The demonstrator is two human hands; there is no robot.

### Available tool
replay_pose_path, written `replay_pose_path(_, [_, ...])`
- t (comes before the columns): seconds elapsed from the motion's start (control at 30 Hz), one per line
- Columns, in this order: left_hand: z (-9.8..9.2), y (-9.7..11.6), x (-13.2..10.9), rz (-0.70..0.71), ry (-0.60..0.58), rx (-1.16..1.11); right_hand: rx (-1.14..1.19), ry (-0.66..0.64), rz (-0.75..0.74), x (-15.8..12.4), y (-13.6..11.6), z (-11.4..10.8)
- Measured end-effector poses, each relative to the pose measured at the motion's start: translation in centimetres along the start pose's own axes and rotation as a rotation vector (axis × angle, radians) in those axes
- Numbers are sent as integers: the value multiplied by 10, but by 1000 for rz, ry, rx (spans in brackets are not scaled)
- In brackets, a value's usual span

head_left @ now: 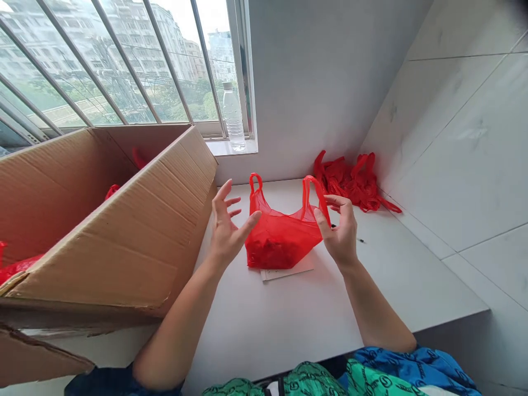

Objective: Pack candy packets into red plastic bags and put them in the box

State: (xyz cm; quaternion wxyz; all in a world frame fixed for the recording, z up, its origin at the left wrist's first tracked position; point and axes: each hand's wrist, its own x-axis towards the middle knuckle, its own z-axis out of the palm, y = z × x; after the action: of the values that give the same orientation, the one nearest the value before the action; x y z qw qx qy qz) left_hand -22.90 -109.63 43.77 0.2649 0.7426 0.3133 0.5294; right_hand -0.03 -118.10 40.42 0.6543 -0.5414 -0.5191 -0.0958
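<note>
A red plastic carrier bag [282,242] sits on the white tabletop, both its loop handles sticking up. Something bunched and darker shows dimly through its side; I cannot make out what. My left hand [229,228] hovers at the bag's left side, fingers spread and thumb near the bag's edge, holding nothing. On the other side, my right hand [341,228] is beside the right handle [317,192], thumb and fingers apart. Its thumb overlaps the bag's edge, and whether it touches is unclear. A pale sheet of paper or booklet [272,275] lies partly under the bag.
To the left stands a large open cardboard box [136,231] with red plastic inside. A heap of red bags [352,181] lies at the back right against the wall. On the windowsill is a clear water bottle [234,118]. A small dark object [361,240] lies right of my right hand.
</note>
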Motion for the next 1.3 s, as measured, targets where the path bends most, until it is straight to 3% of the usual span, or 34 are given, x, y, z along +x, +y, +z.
replay_pose_path(0.13, [12,10,16,13,-144,96,-87,17,-429,-5,-25,2])
replay_pose_path(0.23, [5,17,6,102,-176,20,-145,-206,-562,-8,-28,6])
replay_pose_path(0.4, [-26,9,-28,69,-377,-250,-455,-624,-423,-12,-6,17])
replay_pose_path(0.5, [-42,2,-42,76,-496,-109,-544,-736,-292,-14,11,16])
replay_pose_path(0.6, [-47,-1,-46,174,-561,190,-678,-753,-165,-10,20,2])
replay_pose_path(0.73, [-33,-4,-48,330,-607,612,-552,-785,27,3,5,-25])
replay_pose_path(0.83, [-9,-6,-50,459,-627,669,-367,-595,-1,6,-24,-26])
replay_pose_path(0.9, [7,-7,-51,479,-650,678,-291,-571,-75,0,-39,-13])
replay_pose_path(0.97, [19,-9,-52,474,-678,718,-279,-809,-124,-10,-42,7])
replay_pose_path(1.03, [23,-14,-55,472,-708,758,-458,-1035,-108,-17,-31,25])
replay_pose_path(1.13, [15,-24,-62,401,-688,792,-729,-1058,-42,-20,-4,35])
replay_pose_path(1.3, [-3,-29,-65,248,-613,696,-781,-1178,65,-18,14,21])
